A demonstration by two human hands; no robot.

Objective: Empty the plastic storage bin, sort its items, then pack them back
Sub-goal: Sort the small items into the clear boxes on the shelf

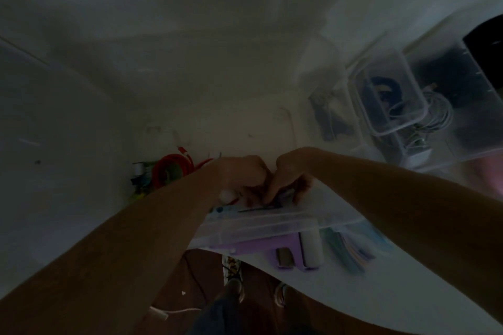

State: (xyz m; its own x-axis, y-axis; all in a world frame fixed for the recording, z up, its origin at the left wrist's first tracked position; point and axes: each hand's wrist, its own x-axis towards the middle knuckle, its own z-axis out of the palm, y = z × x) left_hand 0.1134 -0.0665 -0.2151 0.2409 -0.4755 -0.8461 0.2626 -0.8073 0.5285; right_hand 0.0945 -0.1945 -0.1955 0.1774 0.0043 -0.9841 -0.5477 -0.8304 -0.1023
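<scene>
Dim, blurred view. Left hand (239, 174) and right hand (292, 171) meet over near clear bin (261, 226) on white counter (163, 106); both grips curled, contents unclear. Red cable (168, 168) left; larger bin (449, 106) far right.

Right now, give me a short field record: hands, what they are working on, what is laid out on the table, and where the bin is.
view: dark and blurred, fine detail unreliable
left hand: fingers curled, meeting the right hand over a small dark item; grip unclear
right hand: fingers curled down onto the same spot
under the hands: clear plastic lid near the table edge
left of the hands: red coiled cable
near edge: purple card, white roll
far right: large clear storage bin with a smaller clear container holding dark cables
</scene>
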